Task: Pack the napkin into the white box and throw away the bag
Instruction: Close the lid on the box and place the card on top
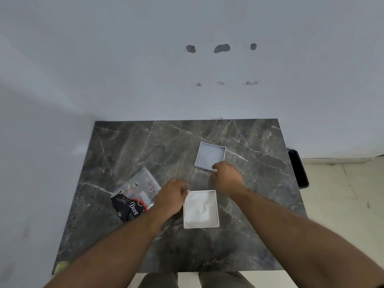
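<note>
The white box [217, 213] stands open near the middle of the dark marble table [158, 146], with the white napkin [199, 206] lying inside it. My left hand [171, 197] is closed at the box's upper left corner, touching its rim. The box lid [208, 154] lies upturned farther back on the right. My right hand [227, 177] pinches the lid's near corner. The clear and black plastic bag [133, 194] lies flat to the left of the box, partly under my left wrist.
A black bin [298, 169] stands on the floor beside the table's right edge. A white wall rises behind the table and along its left side. My legs show below the table's front edge.
</note>
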